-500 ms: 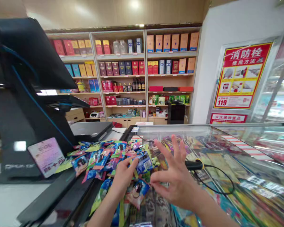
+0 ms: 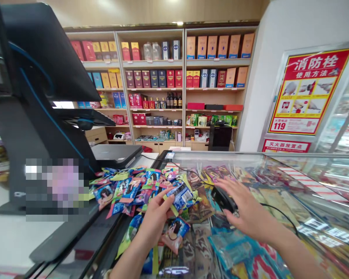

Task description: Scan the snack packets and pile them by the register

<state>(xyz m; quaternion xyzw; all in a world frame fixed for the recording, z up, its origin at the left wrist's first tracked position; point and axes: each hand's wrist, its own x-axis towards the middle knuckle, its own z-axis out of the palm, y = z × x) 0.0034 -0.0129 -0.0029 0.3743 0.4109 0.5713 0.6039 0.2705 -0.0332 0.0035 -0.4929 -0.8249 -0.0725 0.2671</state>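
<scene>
My left hand (image 2: pixel 156 214) pinches a small blue snack packet (image 2: pixel 181 196) between thumb and fingers, its white barcode label facing up. My right hand (image 2: pixel 247 209) is over a black handheld scanner (image 2: pixel 222 199), fingers stretched out and apart from the thumb. Part of the scanner is hidden behind this hand, and whether they touch I cannot tell. A heap of similar colourful packets (image 2: pixel 130 188) lies to the left of and behind the held packet. One pink and blue packet (image 2: pixel 176 234) rests on the glass just below my left hand.
A black checkout terminal (image 2: pixel 46 77) stands at the left, a dark flat device (image 2: pixel 116 154) behind the heap. The glass-topped counter (image 2: pixel 229 155) shows packaged goods beneath. A black cable (image 2: pixel 282 211) runs over the glass. Shelves of boxes (image 2: pixel 151 78) stand behind.
My right hand has gone from a thumb-and-finger ring beside the packet rightward to the scanner, fingers now stretched out. My left hand keeps hold of the packet. The camera view has shifted slightly.
</scene>
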